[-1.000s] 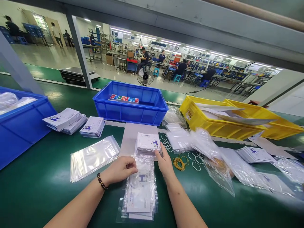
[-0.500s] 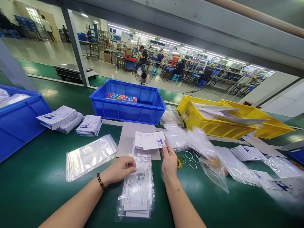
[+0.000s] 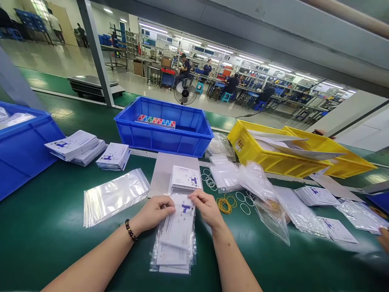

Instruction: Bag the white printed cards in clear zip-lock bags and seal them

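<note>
Your right hand (image 3: 209,210) has its grip closed on the far right corner of a booklet (image 3: 178,227), while your left hand (image 3: 156,215) is curled at the booklet's far left edge, and whether that grip is closed on anything cannot be told. The booklet lies over a bagged pile (image 3: 173,268) at the near middle of the bench (image 3: 60,247), just near of a stack (image 3: 185,176) on grey card (image 3: 159,170). To your left lie plastic bags (image 3: 115,196), to your right yellow bands (image 3: 224,206), with a blue bin (image 3: 164,140) far ahead.
</note>
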`<state>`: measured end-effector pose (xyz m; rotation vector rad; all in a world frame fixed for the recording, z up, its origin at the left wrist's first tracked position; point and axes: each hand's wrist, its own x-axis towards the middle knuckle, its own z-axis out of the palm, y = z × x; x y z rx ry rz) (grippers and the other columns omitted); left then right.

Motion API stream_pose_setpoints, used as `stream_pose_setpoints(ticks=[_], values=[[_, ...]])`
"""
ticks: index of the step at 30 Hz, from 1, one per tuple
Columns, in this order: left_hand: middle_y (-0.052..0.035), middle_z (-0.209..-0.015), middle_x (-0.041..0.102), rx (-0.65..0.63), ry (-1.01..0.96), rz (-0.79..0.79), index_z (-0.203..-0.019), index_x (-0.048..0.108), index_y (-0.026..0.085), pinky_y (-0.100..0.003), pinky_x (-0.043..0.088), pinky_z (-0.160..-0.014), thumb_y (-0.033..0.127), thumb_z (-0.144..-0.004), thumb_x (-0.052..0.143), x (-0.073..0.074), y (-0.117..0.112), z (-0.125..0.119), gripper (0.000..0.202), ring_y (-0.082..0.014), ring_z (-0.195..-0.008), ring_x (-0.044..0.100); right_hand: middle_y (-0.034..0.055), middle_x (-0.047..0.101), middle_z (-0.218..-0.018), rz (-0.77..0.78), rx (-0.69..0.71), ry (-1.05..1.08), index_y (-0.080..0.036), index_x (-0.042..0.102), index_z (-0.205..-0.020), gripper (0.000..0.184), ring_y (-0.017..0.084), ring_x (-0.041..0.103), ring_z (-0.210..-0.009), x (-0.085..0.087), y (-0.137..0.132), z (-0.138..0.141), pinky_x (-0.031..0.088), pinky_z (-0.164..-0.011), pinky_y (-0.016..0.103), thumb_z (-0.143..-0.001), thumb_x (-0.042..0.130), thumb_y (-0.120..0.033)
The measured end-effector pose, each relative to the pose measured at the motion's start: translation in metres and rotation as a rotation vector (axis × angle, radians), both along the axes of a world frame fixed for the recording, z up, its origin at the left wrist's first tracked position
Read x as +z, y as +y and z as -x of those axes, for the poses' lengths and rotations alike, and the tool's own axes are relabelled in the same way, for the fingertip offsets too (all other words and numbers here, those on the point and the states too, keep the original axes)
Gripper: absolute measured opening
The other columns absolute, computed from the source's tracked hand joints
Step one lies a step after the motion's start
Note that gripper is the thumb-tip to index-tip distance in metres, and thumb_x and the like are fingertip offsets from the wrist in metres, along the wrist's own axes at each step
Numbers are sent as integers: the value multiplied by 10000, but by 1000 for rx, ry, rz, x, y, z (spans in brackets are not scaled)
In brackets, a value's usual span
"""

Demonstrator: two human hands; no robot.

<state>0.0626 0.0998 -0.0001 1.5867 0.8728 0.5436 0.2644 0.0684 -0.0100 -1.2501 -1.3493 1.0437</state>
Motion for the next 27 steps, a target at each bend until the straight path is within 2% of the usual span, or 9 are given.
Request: stream_pose_setpoints(ticks=[3, 5, 9, 11, 13, 15, 18, 21, 27], values=[[-41, -765, 596, 68, -77, -39, -621, 596, 165, -275, 423, -702, 344, -718, 551, -2, -3, -4, 208, -169, -745, 536, 17, 558, -751, 62, 316, -81, -180, 697, -686, 202, 140, 519, -739, 4, -3, 5, 405, -701, 274, -724, 616, -361], [-47, -833, 593, 120, -123, -23, -617, 602, 165, -265, 431, -693, 344, -703, 572, -3, -4, -6, 201, -170, -786, 543, 11, 566, -727, 139, 379, -76, -175, 692, -683, 159, 140, 518, -726, 5, -5, 9, 399, -698, 275, -685, 651, -329], [-20, -792, 602, 182, -152, 243, -826, 583, 175, -225, 400, -518, 363, -652, 632, -4, -4, -8, 261, -141, -649, 566, -23, 546, -618, 296, 245, 27, -161, 658, -679, 120, 101, 471, -578, 2, -6, 13, 368, -581, 247, -619, 682, -261], [2, -657, 585, 183, -124, 321, -759, 572, 152, -210, 356, -469, 369, -636, 637, -4, -4, -9, 258, -114, -537, 522, -42, 518, -600, 310, 174, 87, -162, 651, -735, 159, 82, 437, -540, 1, -6, 14, 346, -549, 232, -600, 684, -241], [20, -547, 539, 194, -103, 305, -604, 542, 141, -207, 327, -458, 367, -625, 625, -2, -3, -9, 241, -87, -474, 448, -66, 473, -567, 294, 143, 119, -166, 645, -795, 225, 66, 396, -509, 1, -5, 15, 320, -530, 220, -580, 691, -214], [32, -515, 511, 216, -110, 265, -541, 520, 146, -209, 321, -471, 363, -613, 611, 0, -3, -10, 246, -77, -464, 406, -81, 437, -533, 296, 133, 123, -162, 638, -800, 246, 57, 363, -484, 2, -4, 15, 295, -512, 215, -566, 698, -205], [37, -525, 505, 228, -112, 221, -547, 519, 154, -216, 337, -501, 370, -610, 600, 3, -4, -10, 239, -90, -495, 422, -60, 474, -525, 334, 116, 118, -147, 608, -684, 155, 67, 392, -485, 4, -3, 16, 308, -519, 226, -588, 677, -248], [37, -534, 501, 231, -99, 185, -556, 517, 159, -222, 347, -510, 372, -621, 594, 4, -5, -9, 236, -97, -504, 429, -48, 475, -488, 353, 85, 108, -151, 536, -560, 168, 73, 398, -472, 6, -4, 16, 306, -511, 228, -616, 634, -276], [27, -542, 522, 214, -114, 226, -567, 529, 153, -230, 362, -527, 359, -619, 608, 1, -4, -10, 227, -103, -512, 443, -50, 453, -525, 294, 73, 26, -160, 506, -566, 168, 71, 364, -489, 6, -4, 20, 282, -496, 215, -637, 598, -282]])
